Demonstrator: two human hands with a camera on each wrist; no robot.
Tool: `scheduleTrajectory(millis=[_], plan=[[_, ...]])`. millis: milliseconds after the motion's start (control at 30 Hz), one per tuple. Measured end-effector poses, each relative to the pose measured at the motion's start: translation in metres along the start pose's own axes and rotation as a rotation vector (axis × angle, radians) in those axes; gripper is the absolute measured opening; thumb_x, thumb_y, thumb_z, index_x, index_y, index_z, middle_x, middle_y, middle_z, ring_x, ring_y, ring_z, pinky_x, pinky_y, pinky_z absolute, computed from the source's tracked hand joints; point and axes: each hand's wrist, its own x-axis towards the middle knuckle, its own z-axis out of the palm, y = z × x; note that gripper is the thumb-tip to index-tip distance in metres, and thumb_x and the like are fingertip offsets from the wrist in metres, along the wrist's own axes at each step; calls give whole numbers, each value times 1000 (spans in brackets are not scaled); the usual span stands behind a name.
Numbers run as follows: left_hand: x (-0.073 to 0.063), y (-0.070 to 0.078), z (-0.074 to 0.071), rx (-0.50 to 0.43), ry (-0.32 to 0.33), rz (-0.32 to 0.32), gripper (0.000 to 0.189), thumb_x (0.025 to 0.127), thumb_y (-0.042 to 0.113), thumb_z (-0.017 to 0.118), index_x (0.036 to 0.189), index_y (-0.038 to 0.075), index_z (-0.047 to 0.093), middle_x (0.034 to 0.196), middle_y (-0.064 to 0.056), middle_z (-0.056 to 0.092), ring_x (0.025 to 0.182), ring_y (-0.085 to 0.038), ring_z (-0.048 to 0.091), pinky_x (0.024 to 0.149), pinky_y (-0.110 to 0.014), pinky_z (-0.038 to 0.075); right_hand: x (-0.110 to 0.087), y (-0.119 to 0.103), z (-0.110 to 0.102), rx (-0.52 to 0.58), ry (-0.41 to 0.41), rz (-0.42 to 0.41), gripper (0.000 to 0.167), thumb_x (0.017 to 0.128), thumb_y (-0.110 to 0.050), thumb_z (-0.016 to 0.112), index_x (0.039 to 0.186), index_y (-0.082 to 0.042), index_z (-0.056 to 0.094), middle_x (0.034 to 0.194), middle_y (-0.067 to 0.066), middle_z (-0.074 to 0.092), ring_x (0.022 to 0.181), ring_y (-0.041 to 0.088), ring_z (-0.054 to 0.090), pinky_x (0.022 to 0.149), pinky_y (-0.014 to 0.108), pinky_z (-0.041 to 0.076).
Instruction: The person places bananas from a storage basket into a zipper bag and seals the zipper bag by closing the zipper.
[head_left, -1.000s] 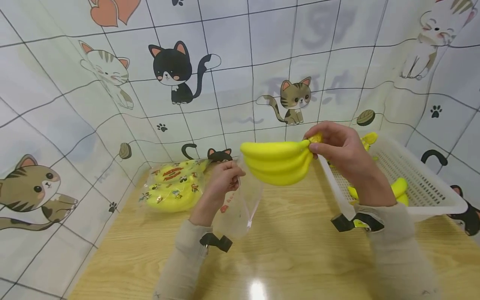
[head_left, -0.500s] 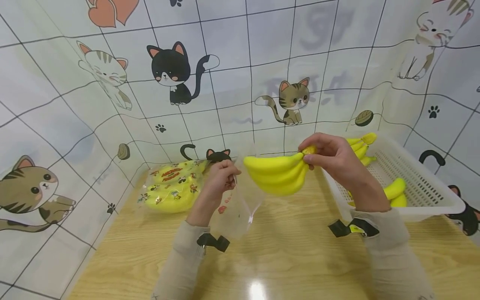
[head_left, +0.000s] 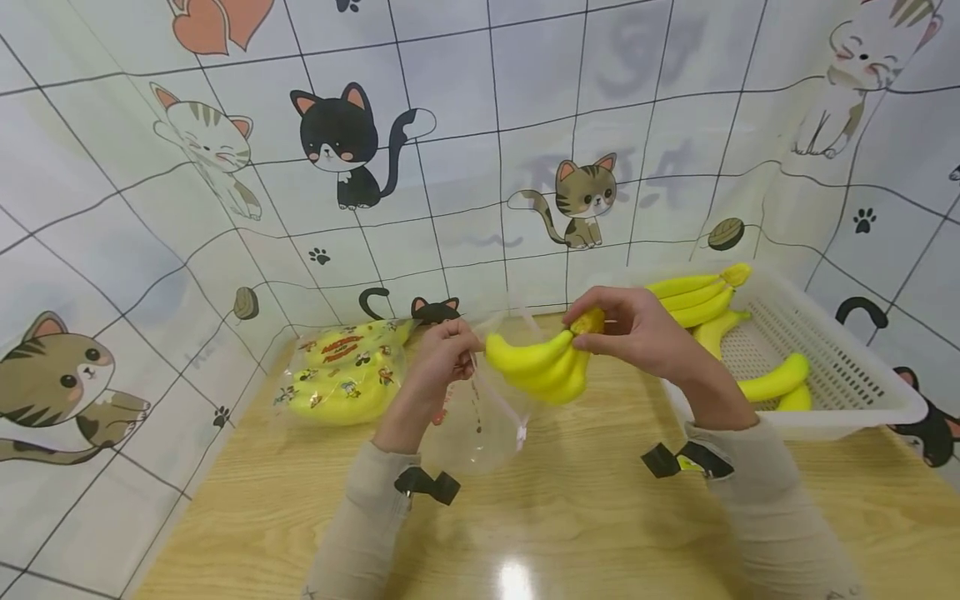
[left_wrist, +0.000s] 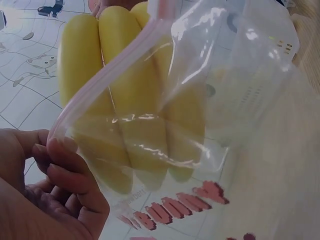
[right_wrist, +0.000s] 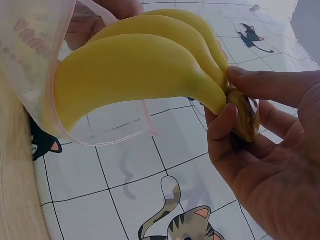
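My right hand (head_left: 630, 329) grips the stem end of a yellow banana bunch (head_left: 536, 367), its thumb and fingers around the brown-yellow stub in the right wrist view. My left hand (head_left: 442, 362) pinches the pink-edged rim of a clear zip bag (left_wrist: 210, 150) with red "BUNNY" lettering. The bag's mouth is spread, and the banana tips lie inside it in the right wrist view. In the left wrist view the bananas (left_wrist: 130, 85) show through the film. A slider (head_left: 521, 434) sits on the bag's edge.
A white perforated basket (head_left: 862, 417) at the right holds more bananas (head_left: 772, 379). At the back left lies a printed clear bag (head_left: 345, 371) with yellow fruit in it. The wooden table (head_left: 585, 517) meets a cat-patterned cloth wall (head_left: 480, 192) behind.
My right hand has moved left and down with the banana bunch, bringing its tips into the bag's mouth. The left hand has stayed nearly still, keeping hold of the bag's rim.
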Motion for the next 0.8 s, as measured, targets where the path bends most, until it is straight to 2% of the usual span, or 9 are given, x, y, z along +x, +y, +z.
scheduleTrajectory(millis=[167, 333, 533, 700, 800], plan=[[0, 0, 2, 4, -35, 13, 25, 92, 3, 61, 72, 11, 48, 63, 1, 39, 57, -15, 44, 58, -24, 40, 2, 2, 11, -138, -30, 27, 24, 92, 1, 73, 116, 0, 68, 114, 10, 68, 87, 19, 65, 81, 23, 59], [-1, 0, 3, 4, -46, 15, 26, 92, 2, 59, 71, 11, 47, 62, 1, 37, 57, -15, 40, 57, -25, 38, 5, 5, 26, -246, -18, 41, 28, 88, 5, 75, 114, -5, 70, 119, 11, 70, 98, 21, 65, 88, 25, 59], [-2, 0, 3, 10, -64, 20, 26, 90, -1, 57, 71, 12, 45, 63, 1, 35, 58, -15, 38, 58, -26, 39, 13, 9, 48, -337, 41, 30, 34, 83, 6, 79, 112, -6, 64, 107, 8, 69, 84, 17, 65, 78, 27, 59], [-3, 2, 4, -3, -90, 16, 26, 90, -1, 57, 71, 11, 44, 61, 3, 34, 57, -14, 41, 57, -24, 40, 17, 12, 60, -375, 33, -42, 34, 81, 6, 82, 107, -5, 64, 101, 6, 71, 77, 13, 62, 71, 27, 59], [-3, 3, 4, -20, -117, 23, 28, 91, -1, 57, 69, 12, 43, 59, 4, 34, 54, -12, 42, 55, -22, 41, 18, 15, 65, -395, 38, -90, 33, 78, 6, 85, 103, -5, 65, 99, 6, 73, 77, 11, 66, 70, 27, 60]])
